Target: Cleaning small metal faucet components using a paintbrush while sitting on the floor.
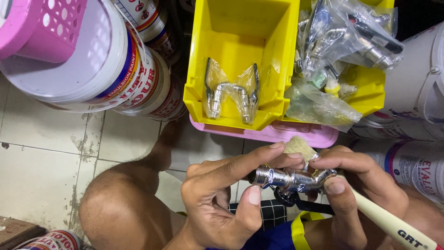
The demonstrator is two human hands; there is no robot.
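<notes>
The chrome tap sits level between both hands, just above the person's lap, threaded end pointing left. The left hand has its fingers pinched on that threaded end, forefinger stretched along the top and thumb pressed up from below. The right hand pinches the bent spout end with its thumb, while the same hand carries a cream-handled brush whose pale bristles poke up just behind the tap, touching or very near it. By the look of it, the tap is being brushed over, and a fresh pass would likely call for the left fingers to turn the piece so another face meets the bristles. Further out, a yellow bin holds one bagged tap lying flat, and beside it a second yellow bin is heaped with bagged fittings. Both rest on a pink tray. Paint buckets stand about on the tiled floor
</notes>
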